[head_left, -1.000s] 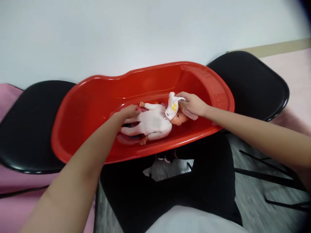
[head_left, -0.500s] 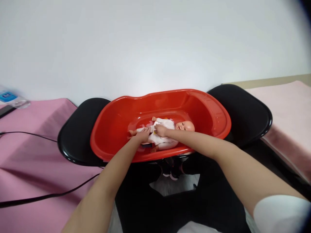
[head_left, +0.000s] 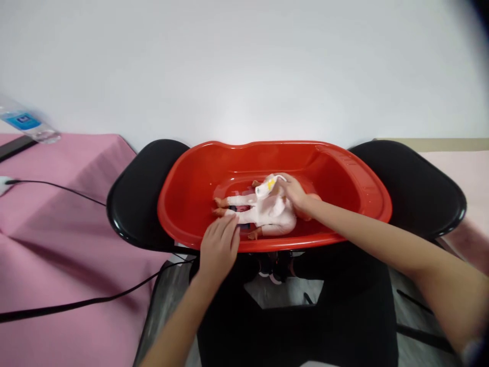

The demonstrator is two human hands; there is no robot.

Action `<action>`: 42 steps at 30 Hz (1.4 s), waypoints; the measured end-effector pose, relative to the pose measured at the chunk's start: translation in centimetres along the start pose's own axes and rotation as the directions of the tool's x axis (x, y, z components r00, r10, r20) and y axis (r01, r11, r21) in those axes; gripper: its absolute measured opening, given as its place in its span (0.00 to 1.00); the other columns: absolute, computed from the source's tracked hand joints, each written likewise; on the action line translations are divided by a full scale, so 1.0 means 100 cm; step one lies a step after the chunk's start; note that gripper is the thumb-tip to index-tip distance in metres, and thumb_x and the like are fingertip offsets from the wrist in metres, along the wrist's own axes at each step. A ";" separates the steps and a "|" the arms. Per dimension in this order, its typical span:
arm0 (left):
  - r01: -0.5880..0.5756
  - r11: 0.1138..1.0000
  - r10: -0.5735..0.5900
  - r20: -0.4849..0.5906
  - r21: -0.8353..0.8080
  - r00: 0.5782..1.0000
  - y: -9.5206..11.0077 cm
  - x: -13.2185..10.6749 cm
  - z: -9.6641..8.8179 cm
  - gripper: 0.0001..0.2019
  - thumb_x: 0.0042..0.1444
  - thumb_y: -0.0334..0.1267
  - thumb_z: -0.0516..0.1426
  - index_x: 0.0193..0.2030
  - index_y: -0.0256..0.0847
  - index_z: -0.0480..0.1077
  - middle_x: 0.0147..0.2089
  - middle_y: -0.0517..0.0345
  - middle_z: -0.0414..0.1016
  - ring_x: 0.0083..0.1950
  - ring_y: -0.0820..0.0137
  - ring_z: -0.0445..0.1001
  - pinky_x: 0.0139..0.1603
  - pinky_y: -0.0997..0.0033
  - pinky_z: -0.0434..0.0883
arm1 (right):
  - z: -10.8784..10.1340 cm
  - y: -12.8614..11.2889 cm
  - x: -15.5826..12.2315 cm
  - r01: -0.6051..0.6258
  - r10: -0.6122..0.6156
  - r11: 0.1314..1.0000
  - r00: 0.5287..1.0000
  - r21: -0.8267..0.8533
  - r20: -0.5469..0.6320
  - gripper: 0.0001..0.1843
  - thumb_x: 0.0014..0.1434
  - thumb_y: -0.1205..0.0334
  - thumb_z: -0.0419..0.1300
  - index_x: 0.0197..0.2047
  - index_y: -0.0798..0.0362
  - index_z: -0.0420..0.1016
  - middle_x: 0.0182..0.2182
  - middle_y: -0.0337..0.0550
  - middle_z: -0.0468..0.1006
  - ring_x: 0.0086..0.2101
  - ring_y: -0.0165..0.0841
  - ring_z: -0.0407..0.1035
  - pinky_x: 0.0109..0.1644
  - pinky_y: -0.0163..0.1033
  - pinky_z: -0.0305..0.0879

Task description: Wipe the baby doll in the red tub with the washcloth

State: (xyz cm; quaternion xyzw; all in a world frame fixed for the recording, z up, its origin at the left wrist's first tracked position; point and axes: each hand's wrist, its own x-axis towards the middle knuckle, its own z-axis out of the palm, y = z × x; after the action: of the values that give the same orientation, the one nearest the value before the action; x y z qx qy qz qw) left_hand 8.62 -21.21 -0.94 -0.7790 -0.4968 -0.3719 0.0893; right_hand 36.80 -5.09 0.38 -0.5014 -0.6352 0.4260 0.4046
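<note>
A baby doll (head_left: 273, 216) in white clothing lies in a red baby bathtub (head_left: 179, 214), its feet to the left and its head mostly hidden behind my right wrist. Over the doll's chest, my right hand (head_left: 292, 189) is closed on a white cloth (head_left: 265, 188) with a yellow print, lifting it up. Whether that cloth is part of the doll's clothing I cannot tell. My left hand (head_left: 221, 244) is over the tub's front rim with fingers stretched out, their tips at the doll's lower leg.
Black rounded seats (head_left: 141, 204) support the tub on the left, with another (head_left: 412, 188) on the right. A pink-covered surface (head_left: 76, 255) carries a clear bottle (head_left: 30, 125) and a black cable (head_left: 57, 188). Behind stands a white wall (head_left: 237, 66).
My right hand has moved right, raising the printed cloth off the doll's body. My left hand has drawn back from the doll's middle toward the front rim. The view has shifted.
</note>
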 end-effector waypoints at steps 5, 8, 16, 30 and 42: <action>-0.157 0.959 0.094 -0.258 -0.234 0.961 0.076 -0.104 0.029 0.11 0.73 0.23 0.57 0.47 0.41 0.78 0.49 0.49 0.87 0.53 0.61 0.87 0.59 0.56 0.83 | -0.034 0.035 0.000 0.151 -0.043 0.935 0.946 -0.321 0.320 0.26 0.74 0.45 0.60 0.66 0.50 0.83 0.73 0.55 0.74 0.75 0.53 0.64 0.84 0.62 0.54; -0.219 0.908 0.163 -0.181 -0.358 0.970 0.093 -0.114 0.049 0.09 0.73 0.25 0.58 0.47 0.40 0.79 0.50 0.48 0.88 0.51 0.61 0.88 0.54 0.58 0.85 | -0.019 0.057 -0.008 0.174 0.062 0.861 0.897 -0.477 0.439 0.26 0.76 0.49 0.59 0.68 0.53 0.82 0.79 0.59 0.65 0.82 0.56 0.50 0.86 0.66 0.42; 0.035 0.890 -0.091 -0.103 -0.456 0.990 0.068 -0.101 0.062 0.18 0.66 0.19 0.54 0.56 0.40 0.76 0.50 0.46 0.86 0.48 0.62 0.87 0.49 0.61 0.86 | 0.126 0.052 0.002 0.078 0.066 0.957 0.879 -0.279 0.472 0.37 0.79 0.32 0.51 0.79 0.44 0.72 0.82 0.45 0.62 0.82 0.51 0.51 0.87 0.63 0.43; -0.090 0.934 0.016 -0.209 -0.346 0.978 0.076 -0.104 0.050 0.12 0.71 0.22 0.55 0.48 0.41 0.78 0.48 0.47 0.88 0.51 0.60 0.88 0.50 0.60 0.85 | -0.009 0.014 -0.016 0.163 -0.095 0.944 0.967 -0.287 0.235 0.30 0.76 0.41 0.58 0.71 0.47 0.79 0.77 0.52 0.70 0.77 0.50 0.62 0.83 0.61 0.58; -0.095 0.956 0.229 0.497 -0.279 0.837 0.057 0.086 0.000 0.17 0.77 0.33 0.51 0.53 0.44 0.83 0.52 0.49 0.86 0.56 0.54 0.85 0.62 0.50 0.79 | -0.029 -0.019 -0.037 -0.210 0.202 0.978 0.929 -0.008 0.309 0.23 0.73 0.45 0.62 0.61 0.49 0.84 0.52 0.52 0.89 0.48 0.46 0.85 0.52 0.51 0.84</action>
State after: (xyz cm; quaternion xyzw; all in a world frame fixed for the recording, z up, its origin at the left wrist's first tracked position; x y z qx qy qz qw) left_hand 15.37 -17.91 6.08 -0.8951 -0.3848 -0.1945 -0.1139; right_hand 39.61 -8.55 2.79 -0.4877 -0.6291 0.5468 0.2598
